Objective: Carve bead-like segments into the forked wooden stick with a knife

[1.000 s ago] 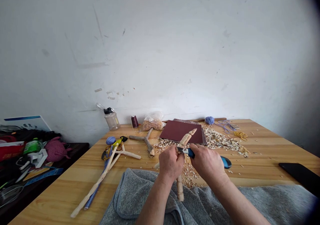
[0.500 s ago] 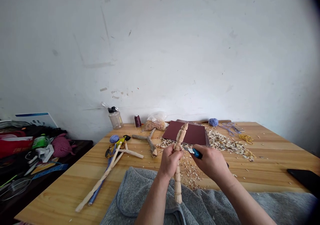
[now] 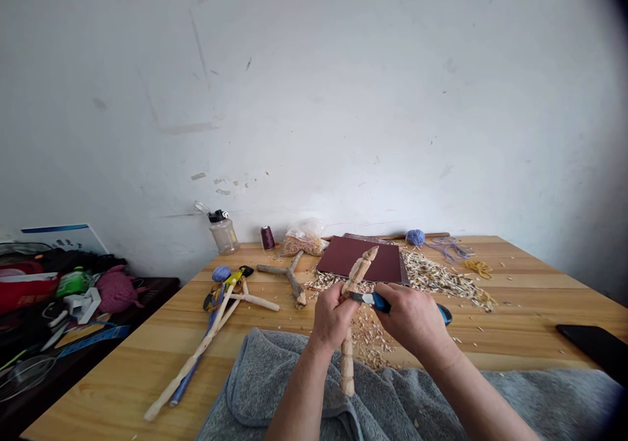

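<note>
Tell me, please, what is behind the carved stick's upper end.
Behind the carved stick is a dark red sheet, with wood shavings beside it; the strip directly behind the stick is covered.

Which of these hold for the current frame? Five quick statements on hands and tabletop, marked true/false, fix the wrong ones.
1. The left hand grips the carved stick. True.
2. The right hand holds scissors. False: it holds a blue-handled knife.
3. The dark thread spool stands right of the maroon sheet. False: it stands to its left.
4. The bottle has a black lid. True.
5. The towel is bright red. False: it is grey.
</note>
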Action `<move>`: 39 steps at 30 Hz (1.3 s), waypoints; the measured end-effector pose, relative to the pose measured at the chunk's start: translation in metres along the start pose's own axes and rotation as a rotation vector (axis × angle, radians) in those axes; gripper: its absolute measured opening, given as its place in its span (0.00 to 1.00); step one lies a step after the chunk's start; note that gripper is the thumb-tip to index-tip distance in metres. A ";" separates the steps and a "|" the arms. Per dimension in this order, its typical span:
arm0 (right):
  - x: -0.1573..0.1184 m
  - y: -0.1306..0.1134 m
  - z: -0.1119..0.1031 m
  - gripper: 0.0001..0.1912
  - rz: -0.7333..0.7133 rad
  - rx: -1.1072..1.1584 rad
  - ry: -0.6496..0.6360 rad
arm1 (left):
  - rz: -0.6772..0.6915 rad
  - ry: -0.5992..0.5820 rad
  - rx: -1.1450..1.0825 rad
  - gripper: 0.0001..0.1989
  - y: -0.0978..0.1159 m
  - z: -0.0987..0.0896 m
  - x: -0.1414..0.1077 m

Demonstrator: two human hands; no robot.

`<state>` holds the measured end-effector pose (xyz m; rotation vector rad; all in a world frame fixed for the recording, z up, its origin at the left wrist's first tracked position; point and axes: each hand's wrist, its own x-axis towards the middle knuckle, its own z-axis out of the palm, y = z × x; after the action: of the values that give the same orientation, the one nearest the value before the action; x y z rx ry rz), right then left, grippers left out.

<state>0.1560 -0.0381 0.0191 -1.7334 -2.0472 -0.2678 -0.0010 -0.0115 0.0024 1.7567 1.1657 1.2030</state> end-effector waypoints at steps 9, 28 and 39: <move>0.000 -0.005 -0.003 0.04 0.073 -0.069 -0.082 | 0.024 0.048 0.225 0.07 -0.004 0.002 0.000; 0.005 -0.007 0.020 0.10 0.149 0.312 -0.136 | 0.041 0.230 0.641 0.03 0.004 0.018 -0.006; 0.010 0.012 0.018 0.16 0.179 0.495 -0.040 | -0.124 0.012 -0.230 0.05 0.002 0.005 0.000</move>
<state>0.1624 -0.0193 0.0057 -1.5945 -1.7717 0.3077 0.0047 -0.0128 0.0029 1.4867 1.0799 1.2224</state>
